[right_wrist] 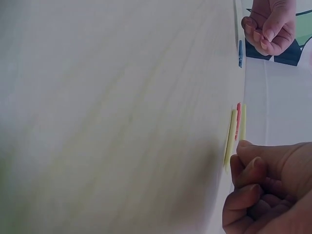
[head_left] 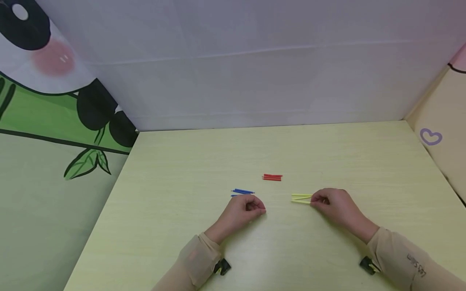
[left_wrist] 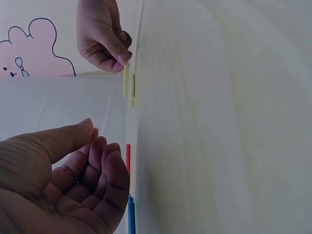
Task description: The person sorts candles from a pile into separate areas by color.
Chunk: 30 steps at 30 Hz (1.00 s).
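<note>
My right hand (head_left: 333,205) pinches one thin yellow stick (left_wrist: 125,83) between thumb and forefinger. Two more yellow sticks (right_wrist: 230,134) lie on the table just beside it. To the left, my left hand (head_left: 240,212) hovers low over the table, its fingers loosely curled, with nothing visible between them. Right behind that hand lie several thin blue sticks (head_left: 243,191), partly covered by it in the head view. Farther back, between the hands, a small group of red sticks (head_left: 272,177) lies side by side.
The pale wooden table (head_left: 182,161) meets a white cloth wall (head_left: 255,89) at the back. A printed green and white panel (head_left: 98,173) stands on the left, and a beige panel (head_left: 444,109) with a purple heart on the right. Small black devices (head_left: 369,265) are worn at both wrists.
</note>
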Each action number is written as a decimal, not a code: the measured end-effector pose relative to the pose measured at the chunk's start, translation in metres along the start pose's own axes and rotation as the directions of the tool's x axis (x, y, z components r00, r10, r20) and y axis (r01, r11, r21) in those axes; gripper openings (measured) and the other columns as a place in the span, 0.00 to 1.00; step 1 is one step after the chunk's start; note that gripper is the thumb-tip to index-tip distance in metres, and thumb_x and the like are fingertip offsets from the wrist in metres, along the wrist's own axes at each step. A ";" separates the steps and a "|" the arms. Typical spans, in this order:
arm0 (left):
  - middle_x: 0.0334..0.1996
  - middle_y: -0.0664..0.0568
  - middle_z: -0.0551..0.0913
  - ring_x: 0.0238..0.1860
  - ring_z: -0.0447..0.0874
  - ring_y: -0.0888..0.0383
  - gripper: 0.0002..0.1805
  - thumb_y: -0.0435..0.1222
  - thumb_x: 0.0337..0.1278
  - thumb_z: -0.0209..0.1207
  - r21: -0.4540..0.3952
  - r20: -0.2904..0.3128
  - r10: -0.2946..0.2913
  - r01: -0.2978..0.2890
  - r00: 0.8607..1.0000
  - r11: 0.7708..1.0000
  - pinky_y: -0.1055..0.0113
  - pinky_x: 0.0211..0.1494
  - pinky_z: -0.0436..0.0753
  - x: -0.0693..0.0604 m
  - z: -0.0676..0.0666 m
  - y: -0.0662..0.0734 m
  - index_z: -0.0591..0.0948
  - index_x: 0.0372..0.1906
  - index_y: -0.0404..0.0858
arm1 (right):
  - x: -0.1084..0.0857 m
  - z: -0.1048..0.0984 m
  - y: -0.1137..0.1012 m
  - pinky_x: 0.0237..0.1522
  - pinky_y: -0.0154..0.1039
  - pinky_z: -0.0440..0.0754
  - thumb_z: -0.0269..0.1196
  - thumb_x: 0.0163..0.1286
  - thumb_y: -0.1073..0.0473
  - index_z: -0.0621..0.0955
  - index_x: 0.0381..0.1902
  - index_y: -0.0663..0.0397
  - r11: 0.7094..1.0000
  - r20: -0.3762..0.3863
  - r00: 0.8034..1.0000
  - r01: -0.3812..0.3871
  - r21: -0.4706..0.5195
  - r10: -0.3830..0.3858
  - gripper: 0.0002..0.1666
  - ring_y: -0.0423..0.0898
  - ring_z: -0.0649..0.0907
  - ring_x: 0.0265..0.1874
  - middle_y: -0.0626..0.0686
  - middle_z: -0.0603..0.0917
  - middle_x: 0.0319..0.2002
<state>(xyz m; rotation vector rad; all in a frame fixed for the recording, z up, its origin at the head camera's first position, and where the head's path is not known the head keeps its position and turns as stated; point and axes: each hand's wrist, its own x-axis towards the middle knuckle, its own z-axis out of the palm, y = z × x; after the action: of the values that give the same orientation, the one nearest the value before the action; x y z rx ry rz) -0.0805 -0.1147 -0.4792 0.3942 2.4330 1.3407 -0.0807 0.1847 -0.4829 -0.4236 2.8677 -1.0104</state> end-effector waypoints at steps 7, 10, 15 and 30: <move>0.27 0.60 0.82 0.29 0.76 0.62 0.03 0.36 0.58 0.66 0.007 -0.005 0.006 -0.006 1.000 1.000 0.71 0.33 0.76 0.000 0.001 0.000 0.85 0.33 0.41 | 0.001 -0.001 0.002 0.30 0.37 0.73 0.70 0.59 0.66 0.85 0.29 0.51 1.000 -0.002 1.000 -0.001 -0.014 0.001 0.05 0.40 0.74 0.26 0.43 0.81 0.26; 0.27 0.60 0.82 0.29 0.76 0.62 0.03 0.37 0.58 0.66 0.006 -0.006 0.008 -0.008 1.000 1.000 0.71 0.33 0.76 0.000 0.001 0.001 0.85 0.33 0.41 | 0.001 -0.002 0.001 0.30 0.37 0.73 0.70 0.59 0.66 0.85 0.29 0.52 1.000 0.000 1.000 -0.003 -0.015 0.003 0.04 0.40 0.74 0.26 0.43 0.81 0.26; 0.27 0.60 0.82 0.28 0.76 0.62 0.04 0.37 0.59 0.66 0.005 -0.006 0.006 -0.006 1.000 1.000 0.72 0.32 0.75 0.000 0.000 0.002 0.85 0.32 0.41 | 0.002 -0.003 0.001 0.30 0.37 0.73 0.70 0.60 0.66 0.85 0.29 0.52 1.000 0.001 1.000 -0.002 -0.013 0.002 0.05 0.40 0.74 0.26 0.43 0.81 0.26; 0.27 0.59 0.82 0.29 0.76 0.62 0.02 0.34 0.59 0.66 0.002 0.011 0.013 -0.013 1.000 1.000 0.71 0.32 0.76 0.000 0.000 0.003 0.86 0.34 0.40 | 0.002 -0.003 0.001 0.29 0.37 0.73 0.70 0.60 0.65 0.85 0.29 0.54 1.000 -0.019 1.000 -0.008 -0.016 0.008 0.03 0.40 0.74 0.25 0.44 0.81 0.26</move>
<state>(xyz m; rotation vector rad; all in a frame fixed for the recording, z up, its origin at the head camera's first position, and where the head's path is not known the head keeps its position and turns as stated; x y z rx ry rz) -0.0801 -0.1130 -0.4766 0.4176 2.4267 1.3382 -0.0837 0.1866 -0.4811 -0.4055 2.8934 -0.9961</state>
